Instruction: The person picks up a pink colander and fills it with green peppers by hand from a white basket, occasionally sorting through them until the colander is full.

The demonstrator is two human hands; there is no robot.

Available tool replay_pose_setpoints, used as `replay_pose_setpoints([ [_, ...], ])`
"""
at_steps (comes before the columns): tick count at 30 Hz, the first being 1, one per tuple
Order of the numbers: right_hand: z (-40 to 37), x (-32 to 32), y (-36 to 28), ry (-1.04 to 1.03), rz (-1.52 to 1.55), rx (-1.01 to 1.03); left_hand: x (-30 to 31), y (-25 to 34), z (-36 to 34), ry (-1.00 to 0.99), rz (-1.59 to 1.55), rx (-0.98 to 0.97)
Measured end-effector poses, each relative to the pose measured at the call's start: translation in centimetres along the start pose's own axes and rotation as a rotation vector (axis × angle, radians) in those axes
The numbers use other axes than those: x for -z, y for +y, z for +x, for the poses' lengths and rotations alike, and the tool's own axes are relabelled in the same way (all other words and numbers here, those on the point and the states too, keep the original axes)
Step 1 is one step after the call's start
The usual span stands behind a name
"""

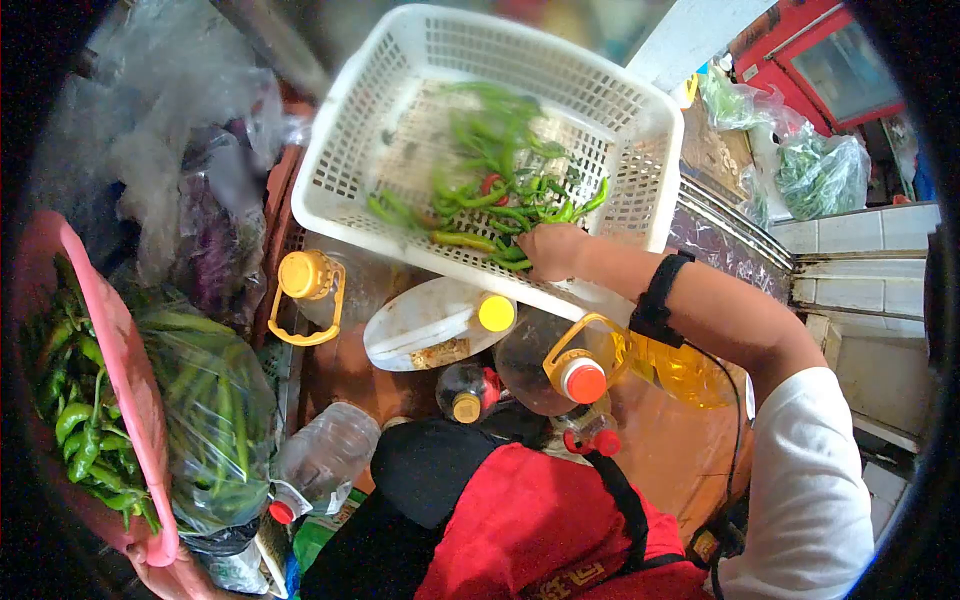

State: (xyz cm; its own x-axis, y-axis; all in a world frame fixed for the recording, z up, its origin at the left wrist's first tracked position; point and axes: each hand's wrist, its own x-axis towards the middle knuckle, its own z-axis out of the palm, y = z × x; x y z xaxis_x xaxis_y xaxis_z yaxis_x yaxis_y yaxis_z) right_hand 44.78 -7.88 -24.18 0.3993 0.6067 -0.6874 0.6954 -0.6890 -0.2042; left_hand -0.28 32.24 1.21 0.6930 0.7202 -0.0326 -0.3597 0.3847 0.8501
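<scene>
The right hand [550, 248] hides its own curled fingers.

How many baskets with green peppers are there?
2. The white basket is at the top, where the right hand reaches in among the peppers. The pink basket is at the lower left edge. More may be hidden out of view.

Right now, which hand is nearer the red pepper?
Right. The right hand rests in the white basket just below the red pepper; the left hand is out of view.
</scene>
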Motion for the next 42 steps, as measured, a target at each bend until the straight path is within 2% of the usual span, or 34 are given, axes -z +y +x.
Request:
replay_pose_setpoints([
  [2,-0.2,-0.1,-0.1,0.08,-0.048,-0.001,0.0,0.1,0.0,0.002,-0.001,0.002],
  [6,0.1,-0.4,0.1,0.071,-0.098,-0.008,0.3,0.0,-0.1,0.008,-0.008,-0.002],
  [9,0.1,-0.3,0.2,0.138,-0.085,0.0,1.1,0.2,-0.3,0.001,0.033,-0.041],
  [11,-0.1,0.2,0.0,0.099,-0.084,-0.037,1.4,0.2,-0.2,-0.011,0.083,-0.071],
  [12,-0.3,0.8,0.0,0.101,-0.084,-0.033,1.5,0.2,-0.1,-0.017,0.051,-0.028],
  [14,-1.3,3.2,0.2,0.112,0.008,0.046,0.4,0.1,-0.3,-0.012,0.027,0.013],
  [15,-1.1,4.7,0.3,0.014,0.029,0.097,-1.1,-0.6,-0.5,0.033,0.098,0.006],
  [16,-0.3,5.2,0.8,0.014,0.03,0.096,-1.8,-0.9,-0.5,0.074,0.168,0.0],
  [18,0.1,6.5,0.8,0.016,0.386,0.202,-2.0,-0.8,-0.3,0.042,0.137,0.035],
  [19,0.1,6.9,0.5,-0.008,0.572,0.141,-2.1,-0.7,-0.2,0.015,0.109,0.067],
  [20,0.9,6.3,0.2,-0.003,0.574,0.142,-1.0,-0.2,-0.1,0.01,0.109,0.065],
  [22,3.5,4.3,-0.3,0.376,0.434,0.395,2.1,0.8,0.2,-0.008,-0.141,0.096],
  [23,3.8,3.8,-1.4,0.429,0.294,0.298,2.0,0.7,0.2,-0.011,-0.137,0.093],
  [24,4.3,3.0,-2.0,0.431,0.297,0.301,1.9,0.5,0.2,0.004,-0.068,0.048],
  [27,5.2,2.0,-3.2,0.341,0.0,0.138,-0.7,-0.4,-0.1,0.078,0.0,0.009],
  [28,4.8,2.4,-3.4,0.341,0.0,0.139,-1.8,-0.9,-0.2,0.137,-0.006,0.015],
  [31,3.8,3.4,-3.3,0.349,0.009,0.091,-1.1,-0.7,-0.4,0.102,-0.031,0.016],
  [33,3.9,3.7,-2.3,0.431,0.15,0.234,-0.6,-0.7,-0.3,0.066,-0.031,0.014],
  [34,4.2,3.9,-2.0,0.433,0.147,0.233,-0.3,-0.6,-0.2,0.028,-0.026,0.014],
  [36,4.9,4.0,-1.9,0.451,0.353,0.287,-1.7,-1.2,-0.2,0.011,-0.049,0.016],
  [40,6.3,3.0,-2.7,0.454,0.177,0.351,-2.9,-1.7,-0.2,0.027,-0.113,0.035],
  [42,6.2,2.4,-3.7,0.292,0.056,0.144,-3.2,-1.6,-0.3,0.001,-0.133,0.057],
])
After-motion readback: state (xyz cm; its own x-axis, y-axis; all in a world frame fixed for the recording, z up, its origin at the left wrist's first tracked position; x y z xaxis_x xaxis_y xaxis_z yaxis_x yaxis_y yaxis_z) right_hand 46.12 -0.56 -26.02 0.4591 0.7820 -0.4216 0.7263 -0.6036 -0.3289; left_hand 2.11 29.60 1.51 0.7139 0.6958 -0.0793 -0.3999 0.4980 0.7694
